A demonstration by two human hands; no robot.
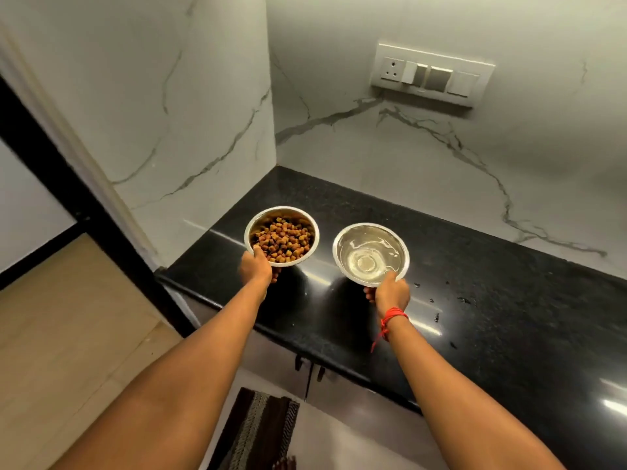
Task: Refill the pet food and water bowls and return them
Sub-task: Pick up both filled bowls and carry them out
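Observation:
A steel food bowl [307, 221] holds brown kibble [283, 242] and is over the left end of the black counter [492, 320]. My left hand [257, 268] grips its near rim, thumb on top. To its right a steel water bowl [342, 236] holds clear water. My right hand [392, 293], with a red thread on the wrist, grips that bowl's near rim. I cannot tell whether the bowls rest on the counter or hang just above it.
White marble walls close the counter's left end and back. A switch and socket panel [432, 74] sits on the back wall. Water drops [464, 300] lie on the counter at right. A striped mat [261, 432] lies on the floor below, before cabinet doors [339, 395].

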